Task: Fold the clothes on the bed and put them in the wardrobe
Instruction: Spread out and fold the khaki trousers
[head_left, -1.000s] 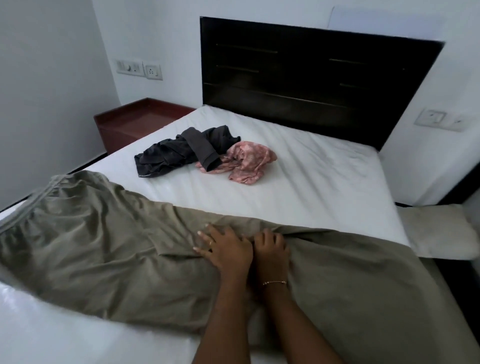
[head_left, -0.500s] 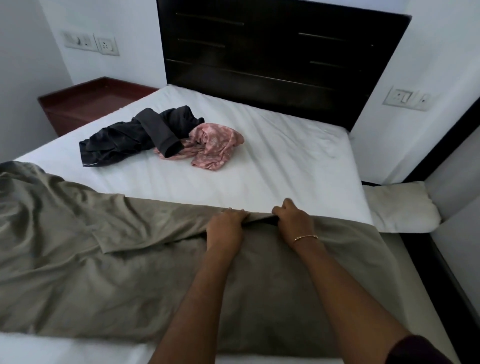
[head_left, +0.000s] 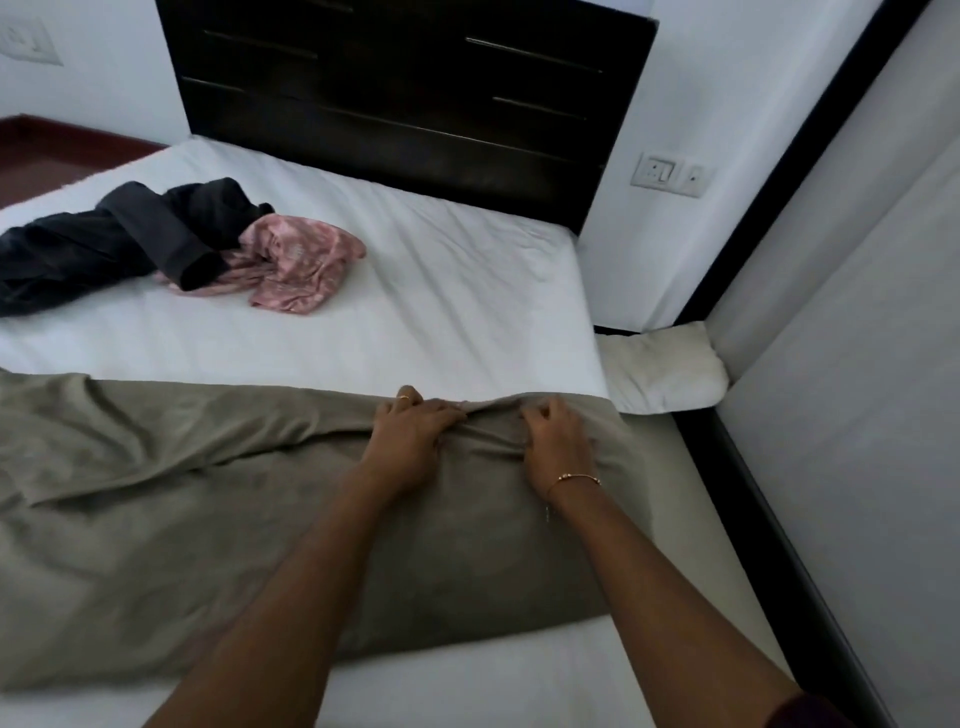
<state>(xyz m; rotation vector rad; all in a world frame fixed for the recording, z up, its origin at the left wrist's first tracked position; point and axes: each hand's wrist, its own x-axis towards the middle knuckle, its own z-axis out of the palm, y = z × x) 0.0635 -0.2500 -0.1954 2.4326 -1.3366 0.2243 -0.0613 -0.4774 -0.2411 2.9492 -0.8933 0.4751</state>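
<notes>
holding the far edge of the big green-grey cloth (head_left: 218, 499), i have both hands side by side near the right end of it. my left hand (head_left: 413, 431) rests on the cloth with its fingers bent and bunching the edge. my right hand (head_left: 558, 434) is just beside it, fingers curled and pinching the same edge. the cloth lies long from left to right across the near part of the bed (head_left: 415, 312), and most of it runs away to my left. so i think the next fold has to go along that long way, and my left hand is the one nearer the long part. two more clothes wait far up the bed, well apart from my hands: a dark one (head_left: 114, 234) and a pink one (head_left: 296, 265), touching each other. i cannot see the wardrobe from here. nothing looks folded yet.
</notes>
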